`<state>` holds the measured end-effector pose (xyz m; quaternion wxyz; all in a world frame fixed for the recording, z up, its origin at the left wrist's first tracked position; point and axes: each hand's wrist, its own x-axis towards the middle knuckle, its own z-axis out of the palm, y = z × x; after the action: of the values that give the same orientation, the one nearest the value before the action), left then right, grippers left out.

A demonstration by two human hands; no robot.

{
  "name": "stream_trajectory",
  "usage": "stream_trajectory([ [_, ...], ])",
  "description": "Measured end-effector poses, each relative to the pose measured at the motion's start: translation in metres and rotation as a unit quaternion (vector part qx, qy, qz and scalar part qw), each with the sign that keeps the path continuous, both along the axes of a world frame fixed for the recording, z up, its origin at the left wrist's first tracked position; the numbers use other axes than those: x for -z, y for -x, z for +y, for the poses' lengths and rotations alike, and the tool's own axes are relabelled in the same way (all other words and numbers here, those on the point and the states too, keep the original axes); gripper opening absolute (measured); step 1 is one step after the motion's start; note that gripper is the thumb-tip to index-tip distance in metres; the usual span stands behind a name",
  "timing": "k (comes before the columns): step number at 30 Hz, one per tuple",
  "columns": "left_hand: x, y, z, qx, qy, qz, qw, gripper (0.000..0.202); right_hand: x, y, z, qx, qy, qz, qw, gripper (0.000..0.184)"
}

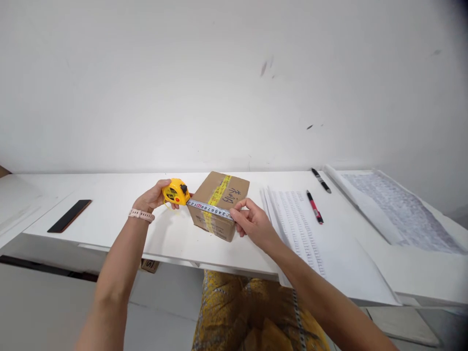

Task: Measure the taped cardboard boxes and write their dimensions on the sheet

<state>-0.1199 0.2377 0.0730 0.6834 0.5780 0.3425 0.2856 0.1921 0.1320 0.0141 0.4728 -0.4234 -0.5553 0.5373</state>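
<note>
A small cardboard box point(219, 195) with yellow tape and black handwriting on top sits on the white table point(175, 234). My left hand point(151, 197) is closed around a yellow tape measure point(176, 191) just left of the box. The tape blade point(210, 210) runs along the box's near top edge. My right hand point(252, 223) pinches the blade's end at the box's right front corner. A pale band is on my left wrist.
A black phone point(69, 215) lies at the table's left. Printed sheets point(300, 229) lie right of the box with a red pen point(314, 206) on them. A black pen point(321, 180) and more papers point(395, 209) sit further right. A white wall stands behind.
</note>
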Motion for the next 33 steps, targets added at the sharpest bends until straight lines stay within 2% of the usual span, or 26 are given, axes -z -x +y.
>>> stream_trajectory([
  [5,-0.010,-0.009,-0.045,-0.005,-0.016,0.013,1.000,0.052,-0.010,-0.030,0.003,-0.071,0.017,-0.050,0.996,0.032],
  [8,-0.011,-0.007,-0.063,0.015,-0.031,0.027,0.999,0.050,-0.013,-0.034,0.006,-0.107,0.009,-0.060,0.992,0.033],
  [14,-0.005,0.008,-0.061,0.034,-0.017,0.028,0.999,0.062,-0.015,-0.024,0.010,-0.110,-0.002,-0.066,0.992,0.037],
  [21,-0.023,0.005,-0.050,0.078,-0.026,0.084,0.993,0.068,-0.019,-0.027,0.007,-0.110,-0.001,-0.072,0.991,0.035],
  [27,-0.020,0.006,-0.046,0.081,-0.041,0.085,0.992,0.070,-0.016,-0.026,0.008,-0.108,-0.011,-0.090,0.990,0.035],
  [30,-0.031,0.004,-0.060,0.076,-0.055,0.097,0.991,0.069,-0.024,-0.029,0.009,-0.090,-0.056,-0.143,0.984,0.032],
  [33,-0.048,-0.011,-0.095,0.085,-0.051,0.132,0.986,0.075,-0.049,-0.036,0.001,-0.058,-0.133,-0.233,0.961,0.026],
])
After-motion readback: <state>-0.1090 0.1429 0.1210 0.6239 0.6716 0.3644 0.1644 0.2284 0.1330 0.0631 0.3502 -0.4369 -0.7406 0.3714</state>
